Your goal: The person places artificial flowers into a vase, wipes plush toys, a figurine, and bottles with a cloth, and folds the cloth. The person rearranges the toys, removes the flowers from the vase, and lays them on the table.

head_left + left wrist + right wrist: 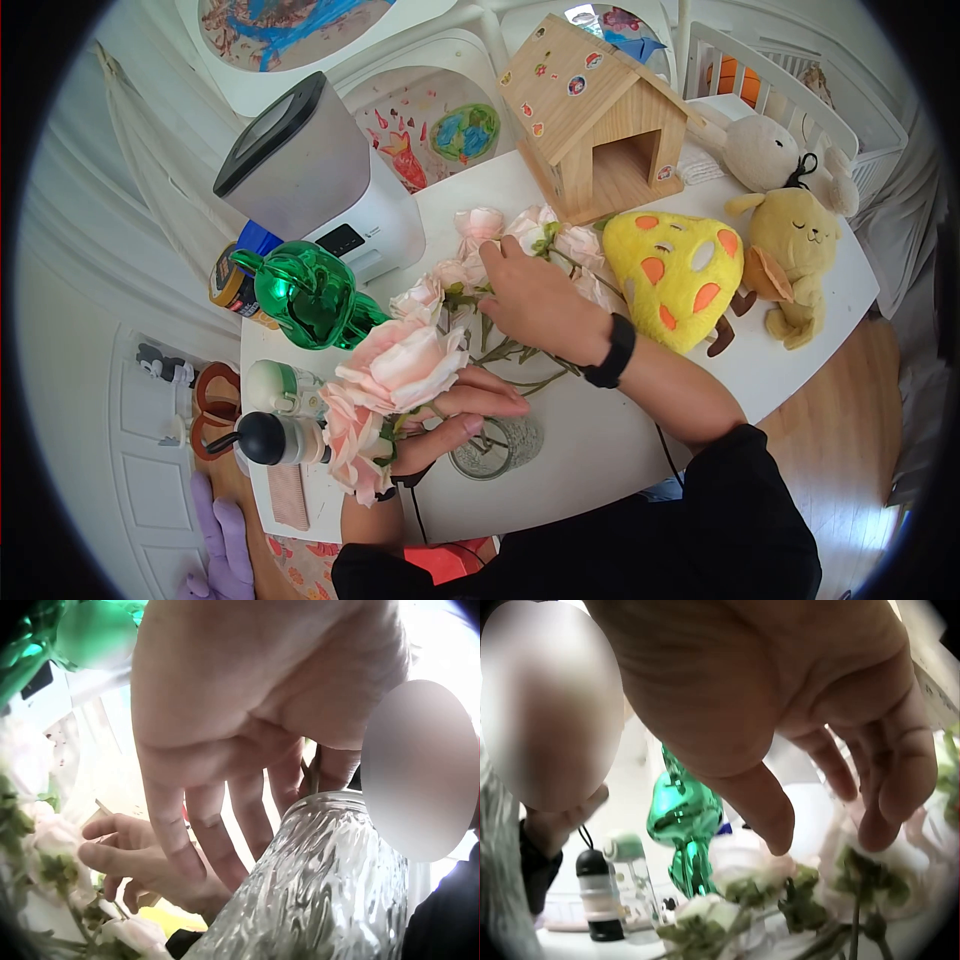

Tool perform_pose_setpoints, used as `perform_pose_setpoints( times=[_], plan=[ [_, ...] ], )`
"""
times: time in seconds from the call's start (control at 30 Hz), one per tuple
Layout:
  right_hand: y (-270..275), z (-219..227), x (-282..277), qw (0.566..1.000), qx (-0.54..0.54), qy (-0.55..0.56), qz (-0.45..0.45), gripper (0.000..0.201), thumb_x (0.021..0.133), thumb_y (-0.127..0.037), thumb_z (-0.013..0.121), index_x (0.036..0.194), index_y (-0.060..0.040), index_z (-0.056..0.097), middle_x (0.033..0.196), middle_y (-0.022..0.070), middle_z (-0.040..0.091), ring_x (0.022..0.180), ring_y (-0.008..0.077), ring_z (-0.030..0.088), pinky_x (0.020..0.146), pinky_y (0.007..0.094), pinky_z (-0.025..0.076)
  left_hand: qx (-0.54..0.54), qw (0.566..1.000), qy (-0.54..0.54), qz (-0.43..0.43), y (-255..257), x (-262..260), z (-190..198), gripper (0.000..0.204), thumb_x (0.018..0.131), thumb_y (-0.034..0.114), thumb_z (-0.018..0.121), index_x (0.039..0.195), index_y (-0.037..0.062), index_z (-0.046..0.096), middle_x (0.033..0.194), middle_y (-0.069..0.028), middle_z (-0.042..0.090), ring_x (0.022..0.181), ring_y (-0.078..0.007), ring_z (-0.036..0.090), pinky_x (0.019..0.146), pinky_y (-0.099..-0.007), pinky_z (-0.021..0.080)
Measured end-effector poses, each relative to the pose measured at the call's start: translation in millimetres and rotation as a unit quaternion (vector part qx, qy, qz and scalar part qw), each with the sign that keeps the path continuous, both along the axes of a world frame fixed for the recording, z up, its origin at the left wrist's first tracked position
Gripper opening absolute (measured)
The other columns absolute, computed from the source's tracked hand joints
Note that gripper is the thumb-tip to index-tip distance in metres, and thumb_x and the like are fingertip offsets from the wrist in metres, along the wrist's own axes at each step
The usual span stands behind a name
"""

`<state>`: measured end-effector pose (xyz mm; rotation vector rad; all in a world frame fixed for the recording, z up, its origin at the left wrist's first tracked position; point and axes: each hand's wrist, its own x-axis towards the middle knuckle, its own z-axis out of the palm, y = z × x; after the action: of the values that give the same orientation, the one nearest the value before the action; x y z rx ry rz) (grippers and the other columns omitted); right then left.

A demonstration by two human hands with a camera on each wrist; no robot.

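My left hand (452,415) is at the mouth of a ribbed glass vase (512,447), pinching a stem (315,769) between thumb and forefinger, its other fingers stretched out beside the glass. Large pale pink roses (400,365) overlap that hand in the head view, their heads leaning left of the vase. Over a spread of loose pink roses (480,225) on the table, my right hand (540,300) reaches with parted, slightly bent fingers. In the right wrist view its fingertips are right above the blooms and green sepals (802,900), with nothing between them.
Left of the roses stand a shiny green figurine (310,300), a white appliance (380,220) and two bottles (290,437). A wooden house (570,110) is at the back. Plush toys, including a yellow spotted one (670,275), line the right side of the white table (590,450).
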<state>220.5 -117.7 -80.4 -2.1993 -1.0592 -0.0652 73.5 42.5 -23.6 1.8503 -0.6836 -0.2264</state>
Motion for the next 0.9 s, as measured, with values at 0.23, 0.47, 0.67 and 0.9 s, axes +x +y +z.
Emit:
perform_pose_setpoints(
  times=[0.23, 0.47, 0.67, 0.9],
  plan=[
    [15.5, -34.8, 20.5, 0.999, -0.010, 0.038, -0.028, 0.039, 0.080, -0.001, 0.063, 0.116, 0.0048, 0.051, 0.099, 0.0281, 0.064, 0.089, 0.0467, 0.065, 0.079, 0.0520, 0.052, 0.043, 0.999, -0.007, 0.010, -0.8, 3.6, 4.4, 0.033, 0.092, 0.001, 0.049, 0.119, -0.0037, 0.068, 0.120, -0.0197, 0.063, 0.117, -0.0321, 0.061, 0.102, -0.0436, 0.046],
    [0.7, 3.3, 35.4, 0.993, 0.096, 0.064, -0.028, 0.024, 0.079, -0.001, 0.060, 0.102, 0.0025, 0.059, 0.087, 0.0255, 0.067, 0.084, 0.0393, 0.069, 0.071, 0.0439, 0.054, 0.070, 0.995, 0.016, 0.062, -2.9, -1.7, 5.4, 0.034, 0.090, -0.001, 0.050, 0.120, -0.0021, 0.067, 0.119, -0.0185, 0.065, 0.116, -0.0315, 0.061, 0.103, -0.0427, 0.045],
    [-33.5, 65.2, 27.5, 0.925, 0.276, 0.262, -0.023, 0.018, 0.082, -0.004, 0.061, 0.099, 0.0010, 0.058, 0.091, 0.0200, 0.070, 0.072, 0.0267, 0.070, 0.059, 0.0393, 0.056, 0.006, 0.999, 0.017, 0.039, -1.5, -1.1, 0.4, 0.030, 0.093, 0.001, 0.047, 0.117, -0.0034, 0.064, 0.120, -0.0200, 0.064, 0.117, -0.0310, 0.061, 0.104, -0.0425, 0.044],
    [-76.4, 98.9, 9.4, 0.753, 0.602, 0.212, 0.161, 0.020, 0.092, -0.004, 0.051, 0.110, 0.0009, 0.057, 0.106, 0.0142, 0.070, 0.078, 0.0243, 0.072, 0.057, 0.0364, 0.062, -0.005, 0.997, 0.036, 0.075, -3.7, -4.5, 0.0, 0.027, 0.097, 0.002, 0.042, 0.114, -0.0045, 0.062, 0.120, -0.0198, 0.063, 0.114, -0.0283, 0.061, 0.102, -0.0403, 0.044]
  ],
)
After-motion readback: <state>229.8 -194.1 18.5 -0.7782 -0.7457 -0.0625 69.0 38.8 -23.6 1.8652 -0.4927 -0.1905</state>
